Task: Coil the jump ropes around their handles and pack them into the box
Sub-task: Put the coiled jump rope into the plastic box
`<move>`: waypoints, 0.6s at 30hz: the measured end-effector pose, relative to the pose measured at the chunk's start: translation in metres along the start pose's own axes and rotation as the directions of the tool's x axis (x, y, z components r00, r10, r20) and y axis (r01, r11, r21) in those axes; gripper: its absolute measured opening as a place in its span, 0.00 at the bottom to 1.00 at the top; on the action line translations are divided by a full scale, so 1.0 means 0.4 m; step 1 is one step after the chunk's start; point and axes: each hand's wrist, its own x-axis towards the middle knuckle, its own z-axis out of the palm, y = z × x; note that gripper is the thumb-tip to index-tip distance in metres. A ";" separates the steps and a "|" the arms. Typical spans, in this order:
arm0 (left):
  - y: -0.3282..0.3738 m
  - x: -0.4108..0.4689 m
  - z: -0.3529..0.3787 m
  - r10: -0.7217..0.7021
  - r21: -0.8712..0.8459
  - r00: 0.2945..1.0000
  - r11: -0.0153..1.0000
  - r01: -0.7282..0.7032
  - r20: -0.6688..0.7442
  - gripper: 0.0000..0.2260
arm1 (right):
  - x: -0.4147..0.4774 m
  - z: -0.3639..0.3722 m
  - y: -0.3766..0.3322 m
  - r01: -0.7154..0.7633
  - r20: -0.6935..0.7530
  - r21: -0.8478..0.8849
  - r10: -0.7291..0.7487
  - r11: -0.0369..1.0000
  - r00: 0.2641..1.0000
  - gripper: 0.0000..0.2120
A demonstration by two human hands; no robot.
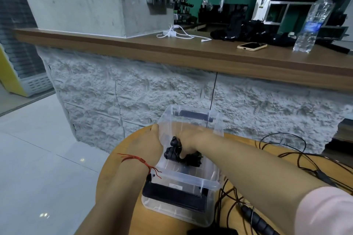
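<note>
A clear plastic box (191, 181) with black clip handles stands on a round wooden table (114, 166). My right hand (191, 140) reaches inside the box and grips a coiled black jump rope (172, 153) wound round its handles, low near the box floor. My left hand (152, 139) rests against the box's left wall, fingers over its rim. More black jump ropes (298, 158) lie loose and tangled on the table to the right of the box. One black ribbed handle (257, 221) shows near the bottom right.
A rough stone-faced counter with a wooden top (191, 53) rises just behind the table. On it lie a phone (251, 46), a water bottle (313, 23), white charger cables (177, 34) and dark cloth items. Tiled floor (38, 158) lies to the left.
</note>
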 end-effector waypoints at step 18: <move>0.325 -0.101 -0.152 0.282 0.030 0.959 0.959 -0.281 -0.028 0.17 | -0.429 -0.095 0.232 -0.042 -0.394 0.106 0.081 0.994 0.915 0.26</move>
